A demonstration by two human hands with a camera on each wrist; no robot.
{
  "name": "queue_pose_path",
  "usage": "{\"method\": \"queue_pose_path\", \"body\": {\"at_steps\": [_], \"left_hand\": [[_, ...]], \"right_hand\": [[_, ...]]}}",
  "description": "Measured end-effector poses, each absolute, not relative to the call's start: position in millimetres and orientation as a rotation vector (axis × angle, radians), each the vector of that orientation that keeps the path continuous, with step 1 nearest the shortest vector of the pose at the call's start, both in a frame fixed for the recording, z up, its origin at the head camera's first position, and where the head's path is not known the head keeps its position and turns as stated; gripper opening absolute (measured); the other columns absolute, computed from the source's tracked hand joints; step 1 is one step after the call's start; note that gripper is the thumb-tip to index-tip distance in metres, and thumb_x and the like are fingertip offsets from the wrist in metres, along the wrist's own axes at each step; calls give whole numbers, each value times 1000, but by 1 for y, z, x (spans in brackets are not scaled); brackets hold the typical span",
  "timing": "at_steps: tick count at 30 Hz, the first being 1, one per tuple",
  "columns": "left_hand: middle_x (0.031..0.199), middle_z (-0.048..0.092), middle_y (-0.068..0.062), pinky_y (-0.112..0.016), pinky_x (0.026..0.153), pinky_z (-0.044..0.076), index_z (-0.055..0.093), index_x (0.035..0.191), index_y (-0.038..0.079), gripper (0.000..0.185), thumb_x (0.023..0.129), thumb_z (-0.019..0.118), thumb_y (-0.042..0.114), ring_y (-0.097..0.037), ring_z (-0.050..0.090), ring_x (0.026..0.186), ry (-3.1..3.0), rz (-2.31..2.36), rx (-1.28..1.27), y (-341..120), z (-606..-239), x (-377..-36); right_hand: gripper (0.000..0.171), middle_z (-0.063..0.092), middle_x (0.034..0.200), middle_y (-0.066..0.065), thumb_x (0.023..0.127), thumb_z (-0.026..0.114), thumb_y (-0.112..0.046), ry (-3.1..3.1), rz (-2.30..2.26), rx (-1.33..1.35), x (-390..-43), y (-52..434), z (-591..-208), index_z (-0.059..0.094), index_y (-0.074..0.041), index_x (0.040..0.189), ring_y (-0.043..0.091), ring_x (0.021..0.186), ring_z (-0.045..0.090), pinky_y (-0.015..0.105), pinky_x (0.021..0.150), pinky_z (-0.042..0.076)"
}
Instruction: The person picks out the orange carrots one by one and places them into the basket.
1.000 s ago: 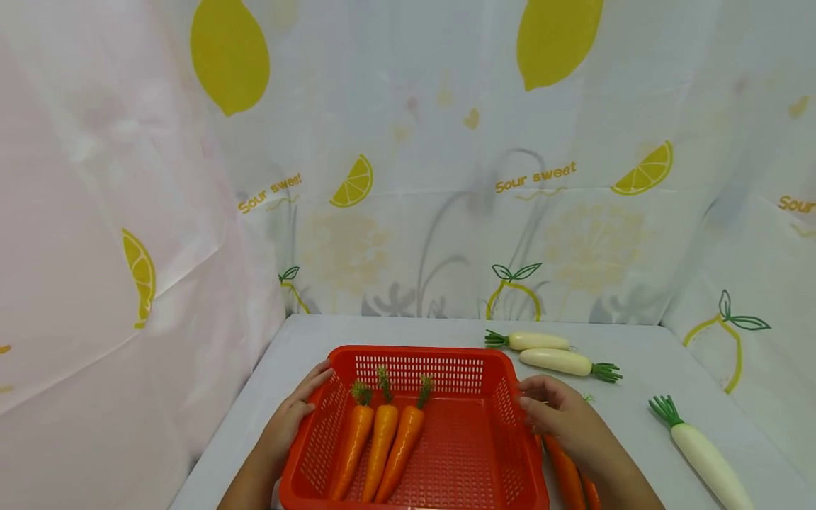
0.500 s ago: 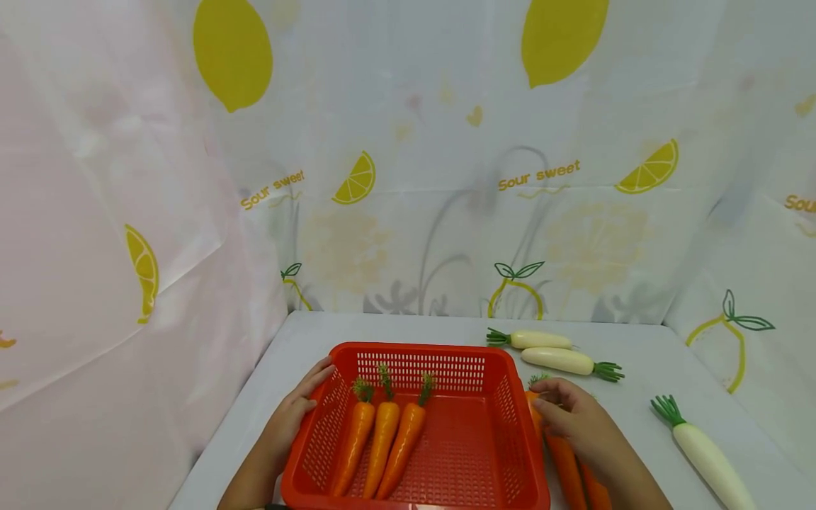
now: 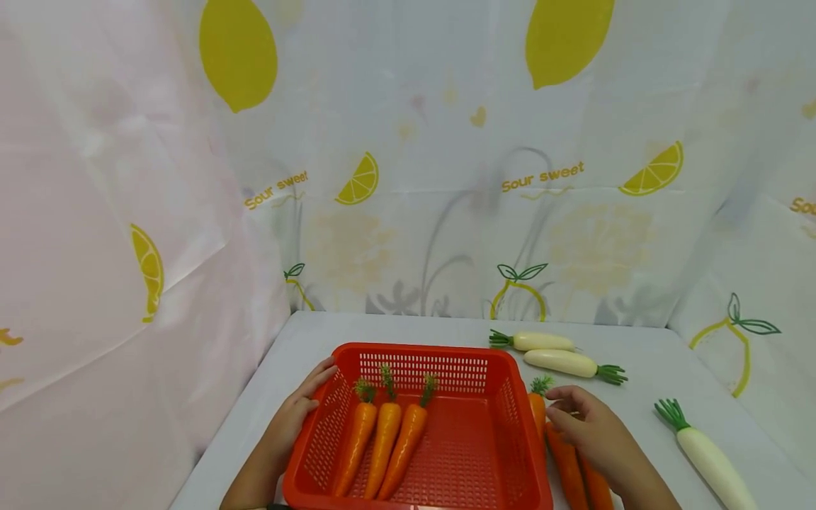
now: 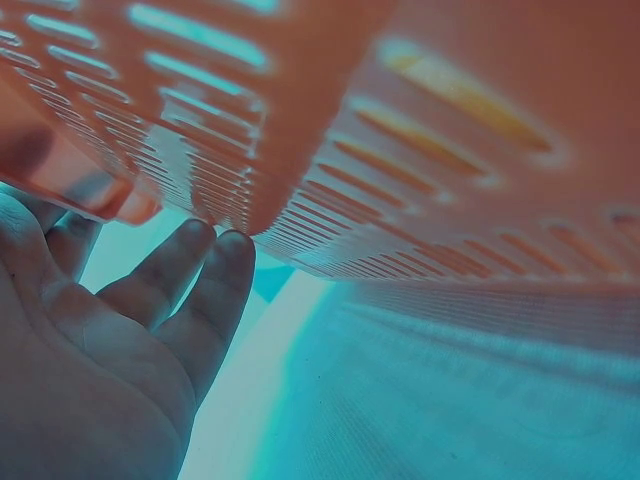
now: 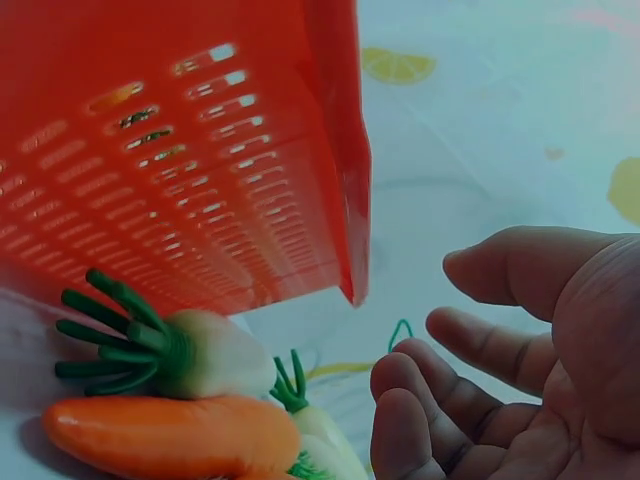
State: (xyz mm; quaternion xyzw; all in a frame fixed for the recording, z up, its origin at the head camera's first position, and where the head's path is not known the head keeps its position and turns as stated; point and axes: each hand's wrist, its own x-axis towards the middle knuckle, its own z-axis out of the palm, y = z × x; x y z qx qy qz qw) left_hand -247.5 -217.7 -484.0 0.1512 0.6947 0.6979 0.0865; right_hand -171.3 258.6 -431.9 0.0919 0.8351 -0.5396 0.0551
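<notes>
The left hand (image 3: 293, 412) rested spread fingers on the basket (image 3: 460, 443), perhaps steadying it; the right hand (image 3: 591, 427), fingers parted, hovered near outer carrots (image 3: 565, 464).

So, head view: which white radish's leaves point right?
The back pair's nearer white radish; leaves on the farther radish point left, on the lone radish, away.

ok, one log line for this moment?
left hand: touches red plastic basket | right hand: empty, near loose carrots | in basket: three carrots | table: daikon radishes

red basket (image 3: 455, 439), org carrots (image 3: 384, 439) w/ grn tops (image 3: 430, 386), wht radishes (image 3: 561, 363), wht cloth (image 3: 395, 120) w/ yel lemons (image 3: 238, 57)
</notes>
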Motion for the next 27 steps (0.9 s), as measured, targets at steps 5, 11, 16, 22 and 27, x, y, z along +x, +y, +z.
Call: {"method": "queue_pose_path", "body": {"at_steps": [5,11,16,22,27], "left_hand": [[176,14,-1,-17,104,45,37,162,6,67,96,29,-4,-31,8,160,2070,2078,434,-216,-483,-247],[176,13,-3,-17,103,46,35,162,5,67,96,28,-4,-35,5,161,2067,2082,425,-216,-482,-246],[176,12,-4,-17,103,46,34,162,4,67,96,28,-4,-35,4,161,2063,2081,434,-216,-482,-247],[176,12,-4,-18,104,46,35,162,4,67,96,28,-4,-35,4,160,2052,2093,429,-216,-483,-248],[176,12,-3,-17,105,44,34,162,4,68,96,27,-5,-34,4,160,2052,2089,429,-216,-483,-248]], "right_hand": [[44,65,123,14,105,61,-24,2526,-1634,304,-171,264,-432,53,1,140,23,102,68,39,84,58],[46,65,122,14,105,61,-25,2540,-1616,315,-170,269,-434,52,2,141,23,102,65,40,84,59],[47,64,123,13,105,62,-26,2567,-1579,331,-169,275,-437,52,1,141,21,102,65,39,83,59],[48,64,125,15,103,63,-28,2616,-1484,383,-169,284,-441,53,0,140,22,104,65,38,82,59],[53,65,129,17,102,65,-33,2645,-1393,412,-169,289,-442,53,-1,141,25,108,65,37,78,58]]}}
